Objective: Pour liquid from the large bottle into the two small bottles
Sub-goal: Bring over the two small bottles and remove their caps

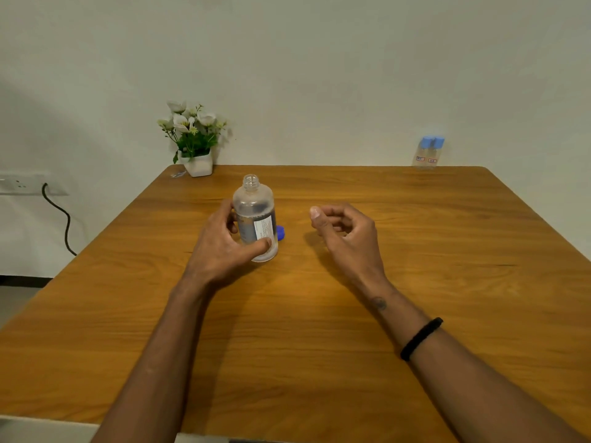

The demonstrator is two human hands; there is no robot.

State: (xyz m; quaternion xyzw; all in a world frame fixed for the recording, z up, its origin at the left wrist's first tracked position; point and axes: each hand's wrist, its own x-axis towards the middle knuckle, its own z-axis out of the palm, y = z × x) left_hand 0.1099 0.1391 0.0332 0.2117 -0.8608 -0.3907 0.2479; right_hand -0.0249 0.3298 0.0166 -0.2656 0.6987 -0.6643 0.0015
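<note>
Two bare forearms reach in from the 6 o'clock edge over a wooden table (pixel 415 219); the right one wears a black wristband (pixel 421 338). The left hand (pixel 224 247) sits just left of centre, fingers and thumb curled around the lower body of the large bottle (pixel 256 219). The right hand (pixel 345 230), at about 3 o'clock from the bottle and apart from it, hovers with fingers loosely curled, holding nothing.

The large bottle stands on the table near the centre, clear and partly labelled. Its long axis is close to vertical, with the open threaded neck pointing up and slightly toward 12 o'clock. A blue cap (pixel 280 233) lies on the table just behind the bottle's right side, so the bottle appears uncapped and ready.

The two small bottles (pixel 428 153), both still wearing blue caps, stand side by side at the far edge, around 1 o'clock, well apart from the hands.

The step in hand seems to be fetching and uncapping the small bottles. Doing it well likely means keeping the large bottle upright and steady while the free right hand brings them close, so the pour is short and controlled.

A white pot of flowers (pixel 195 139) sits at the far left corner, about 11 o'clock.
</note>
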